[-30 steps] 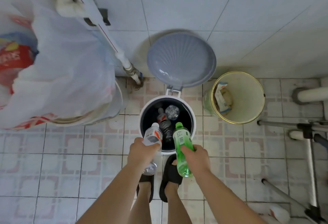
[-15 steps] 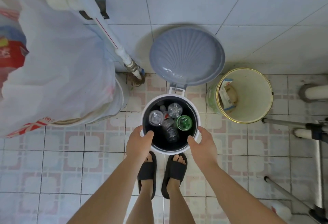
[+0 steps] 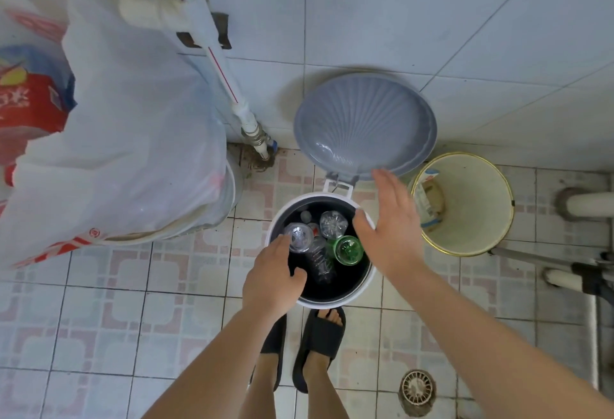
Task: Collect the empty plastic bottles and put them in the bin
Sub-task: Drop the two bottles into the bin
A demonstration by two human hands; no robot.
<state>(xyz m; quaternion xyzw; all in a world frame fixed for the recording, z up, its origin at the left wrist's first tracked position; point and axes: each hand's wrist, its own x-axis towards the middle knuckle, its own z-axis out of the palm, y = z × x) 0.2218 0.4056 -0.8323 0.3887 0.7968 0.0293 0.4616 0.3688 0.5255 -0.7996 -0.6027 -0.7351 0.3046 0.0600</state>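
Note:
A white round bin [image 3: 334, 302] with a dark inside stands on the tiled floor by my feet. Its grey ribbed lid [image 3: 364, 123] is tipped up against the wall. Inside stand a green bottle [image 3: 348, 249], a clear bottle [image 3: 300, 238] and several more clear ones [image 3: 333, 224]. My left hand [image 3: 272, 280] rests on the bin's near left rim, fingers curled over it, fingertips next to the clear bottle. My right hand [image 3: 392, 229] hovers flat and open above the bin's right rim, fingertips reaching the lid's lower edge. Neither hand holds a bottle.
A yellow-rimmed pail [image 3: 463, 204] with a carton inside stands right of the bin. A large white plastic bag [image 3: 126, 126] over a container fills the left. A white pipe [image 3: 232, 86] runs down the wall. Metal tubes [image 3: 564, 265] lie at the right; a floor drain [image 3: 417, 387] is near my feet.
Both bottles left my hands and now stand in the bin. My right hand has risen from the rim toward the lid; my left hand stays on the rim.

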